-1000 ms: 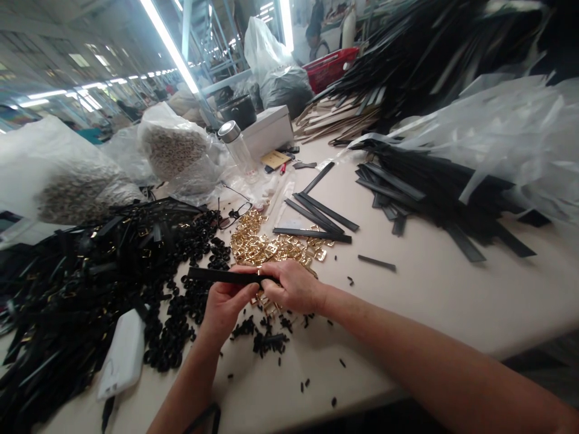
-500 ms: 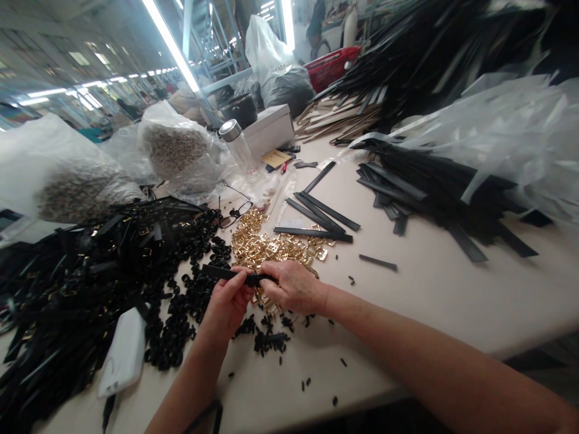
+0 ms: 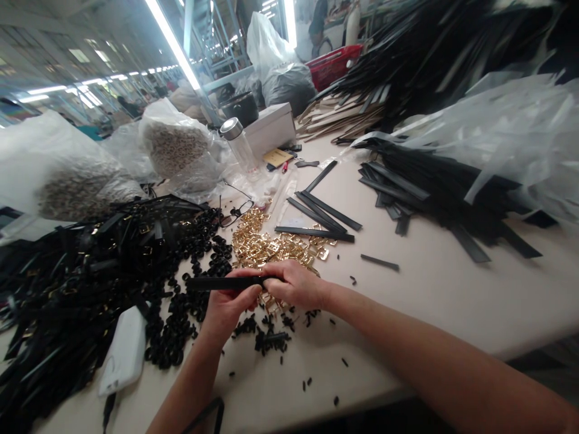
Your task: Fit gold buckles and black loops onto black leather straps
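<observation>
A flat black strap lies nearly level between my two hands, its free end pointing left. My left hand is closed on it, thumb in front and fingers behind. At the strap's right end, my right hand pinches it with bent fingers, which hide that end. Both hands are over the near edge of a heap of gold buckles. Left of the buckles spreads a pile of small black loops. Small black pieces lie just below my hands.
Finished-looking black straps with buckles are heaped at left, beside a white power bank. Several loose strips lie beyond the buckles. Eyeglasses, a glass bottle and filled plastic bags stand behind; more strips at right.
My left hand has slid right along the strap, closer to my right hand. More of the strap now sticks out to the left, and it lies more level.
</observation>
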Available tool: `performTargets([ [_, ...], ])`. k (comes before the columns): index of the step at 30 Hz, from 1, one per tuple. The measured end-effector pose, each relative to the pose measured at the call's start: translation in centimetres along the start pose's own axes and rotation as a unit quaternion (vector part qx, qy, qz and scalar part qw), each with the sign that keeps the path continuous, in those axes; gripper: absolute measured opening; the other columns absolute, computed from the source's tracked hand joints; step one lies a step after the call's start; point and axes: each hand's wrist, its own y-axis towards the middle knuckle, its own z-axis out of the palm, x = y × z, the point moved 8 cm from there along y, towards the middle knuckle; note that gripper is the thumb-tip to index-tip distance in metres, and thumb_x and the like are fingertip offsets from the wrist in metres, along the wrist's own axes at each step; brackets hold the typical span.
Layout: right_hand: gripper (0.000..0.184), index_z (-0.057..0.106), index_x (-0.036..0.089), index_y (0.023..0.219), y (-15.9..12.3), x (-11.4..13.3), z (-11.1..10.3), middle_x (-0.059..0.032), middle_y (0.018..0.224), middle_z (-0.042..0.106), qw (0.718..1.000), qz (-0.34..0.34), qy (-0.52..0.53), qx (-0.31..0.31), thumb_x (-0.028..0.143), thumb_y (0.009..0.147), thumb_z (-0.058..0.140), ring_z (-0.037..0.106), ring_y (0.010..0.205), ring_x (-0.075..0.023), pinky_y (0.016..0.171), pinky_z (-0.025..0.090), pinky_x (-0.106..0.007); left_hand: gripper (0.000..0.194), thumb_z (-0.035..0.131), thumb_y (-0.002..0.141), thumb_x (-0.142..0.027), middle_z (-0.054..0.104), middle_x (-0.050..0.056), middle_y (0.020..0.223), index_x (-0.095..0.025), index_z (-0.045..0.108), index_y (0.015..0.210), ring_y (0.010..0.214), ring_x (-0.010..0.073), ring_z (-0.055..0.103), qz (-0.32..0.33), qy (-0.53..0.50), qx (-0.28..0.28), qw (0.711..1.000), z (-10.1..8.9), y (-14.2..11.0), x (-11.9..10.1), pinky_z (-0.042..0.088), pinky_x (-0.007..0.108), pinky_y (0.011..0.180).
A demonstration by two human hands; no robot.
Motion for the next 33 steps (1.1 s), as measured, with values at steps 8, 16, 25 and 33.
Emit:
performTargets([
  [8, 0.046, 0.067, 0.019, 0.118, 0.0, 0.1, 0.0, 0.0034, 0.069, 0.064, 1.0, 0.012, -0.003, -0.012, 0.007, 0.082, 0.042, 0.047, 0.053, -0.0073, 0.052, 0.038, -0.017, 0.022, 0.074, 0.075, -0.033, 0.064, 0.0, 0.061, -0.018, 0.073, 0.09, 0.046, 0.0082, 0.051, 0.028, -0.127, -0.038, 0.991, 0.3, -0.2, 0.4, 0.041, 0.019, 0.043],
  [16, 0.036, 0.067, 0.02, 0.114, 0.2, 0.1, -0.7, -0.0019, 0.088, 0.068, 0.985, -0.05, -0.13, -0.106, 0.01, 0.088, 0.044, 0.059, 0.077, -0.0139, 0.076, 0.045, -0.026, 0.026, 0.075, 0.075, -0.031, 0.052, -0.006, 0.047, -0.015, 0.073, 0.095, 0.037, 0.0037, 0.042, -0.051, -0.153, -0.063, 0.985, 1.6, 0.0, 1.3, 0.029, 0.014, 0.037],
  [25, 0.031, 0.06, 0.015, 0.121, 0.2, -0.4, -0.3, -0.0079, 0.098, 0.07, 0.979, -0.072, -0.164, -0.098, 0.018, 0.092, 0.049, 0.064, 0.089, -0.0195, 0.083, 0.049, -0.033, 0.027, 0.076, 0.074, -0.037, 0.047, -0.008, 0.042, -0.014, 0.067, 0.086, 0.032, 0.002, 0.035, -0.133, -0.208, -0.051, 0.968, 2.0, 0.1, 2.2, 0.026, 0.012, 0.034],
  [33, 0.028, 0.063, 0.017, 0.115, 0.2, 0.1, -0.6, -0.0011, 0.081, 0.067, 0.988, -0.07, -0.1, -0.093, 0.013, 0.091, 0.05, 0.061, 0.071, -0.0128, 0.071, 0.048, -0.025, 0.029, 0.076, 0.074, -0.037, 0.048, -0.008, 0.041, -0.014, 0.066, 0.086, 0.032, 0.0024, 0.036, -0.105, -0.195, -0.037, 0.974, 2.3, -0.3, 1.5, 0.026, 0.013, 0.035],
])
